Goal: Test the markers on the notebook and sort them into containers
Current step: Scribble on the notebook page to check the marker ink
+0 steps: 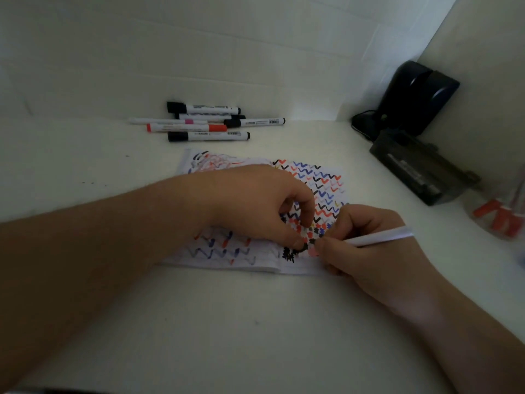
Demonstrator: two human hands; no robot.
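Right hand (355, 240) pinches light, stiff marker (380, 236) low near tip, left hand (255, 206) fingertips curled onto thin, floppy notebook (318, 177).

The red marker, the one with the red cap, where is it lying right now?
In the head view, the red marker lies in the marker pile at the far side of the white table, beyond the notebook, between a pink-banded marker and a black-capped one.

Red-blue-black zigzags across white notebook (312, 180)
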